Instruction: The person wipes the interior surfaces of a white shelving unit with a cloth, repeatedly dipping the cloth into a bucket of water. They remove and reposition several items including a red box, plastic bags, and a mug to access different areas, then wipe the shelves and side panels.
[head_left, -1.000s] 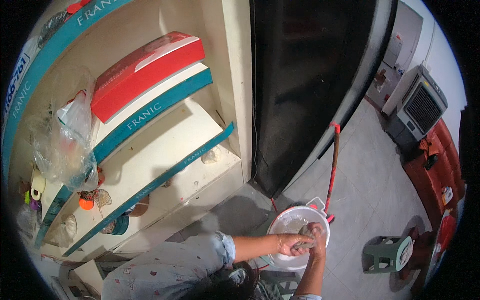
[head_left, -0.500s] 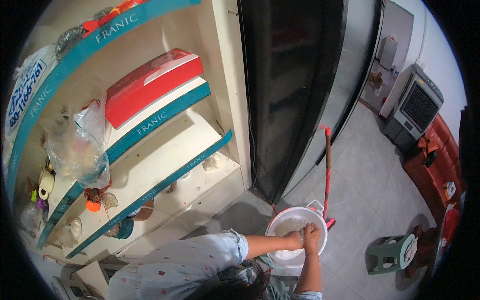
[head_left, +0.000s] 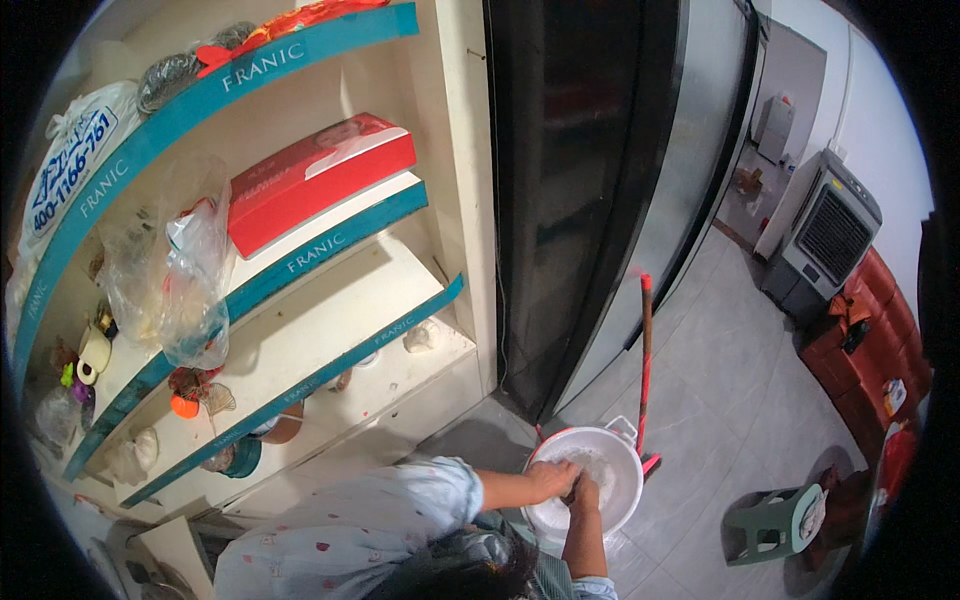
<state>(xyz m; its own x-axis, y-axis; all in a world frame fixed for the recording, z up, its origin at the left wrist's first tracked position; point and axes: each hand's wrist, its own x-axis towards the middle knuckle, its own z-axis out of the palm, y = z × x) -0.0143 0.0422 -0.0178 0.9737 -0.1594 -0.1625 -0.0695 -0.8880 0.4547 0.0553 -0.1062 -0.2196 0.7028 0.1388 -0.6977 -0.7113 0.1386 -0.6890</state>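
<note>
A white basin (head_left: 628, 490) with handles stands low in front of me, holding cloudy, foamy water (head_left: 602, 466). My left hand (head_left: 551, 481) reaches in over its left side, fingers closed. Close against it, my right hand (head_left: 584, 492) is closed too, over the lower middle of the basin. Something small and dark shows between the two hands, but I cannot make out what it is. The fingertips are partly hidden.
A red-wrapped pole (head_left: 645, 370) rises just beyond the basin. To the left are shelves with teal edges (head_left: 330, 250), bearing a red box (head_left: 320, 180) and plastic bags. A green stool (head_left: 772, 525), a brown sofa (head_left: 865, 345) and an air cooler (head_left: 825, 235) stand on the right.
Both hands have moved left and slightly down, from the basin's right side toward its lower middle. The view has shifted a little.
</note>
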